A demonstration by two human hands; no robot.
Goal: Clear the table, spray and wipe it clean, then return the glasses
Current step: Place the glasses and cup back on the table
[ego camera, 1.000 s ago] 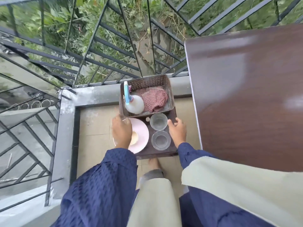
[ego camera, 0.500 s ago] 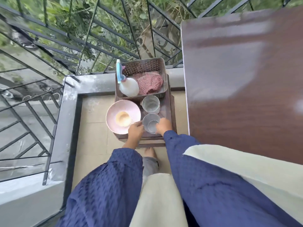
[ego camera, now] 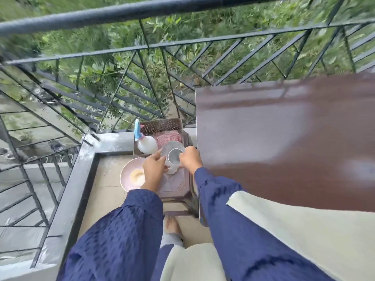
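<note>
I am holding two clear glasses over the low brown stool (ego camera: 172, 184) that stands just beside the left edge of the brown counter (ego camera: 284, 142). My left grip (ego camera: 153, 166) is closing around the nearer glass (ego camera: 172, 169), fingers curling against its left side, and my right grip (ego camera: 189, 159) is pinching the rim of the farther glass (ego camera: 174, 152), which is sitting higher and tilting its mouth toward me; the two glasses are overlapping in the view, so I cannot tell whether they are touching. On the stool's left part a pink plate (ego camera: 129, 177) with a pale round piece of food on it is lying partly under my left wrist. At the stool's far end a brown perforated basket (ego camera: 162, 126) is holding a white spray bottle (ego camera: 147, 145) with a blue trigger head, leaning in the basket's left corner, and a red checked cloth (ego camera: 168, 136) is lying beside it. A dark metal railing (ego camera: 142, 47) is running behind the basket and the counter's far edge.
</note>
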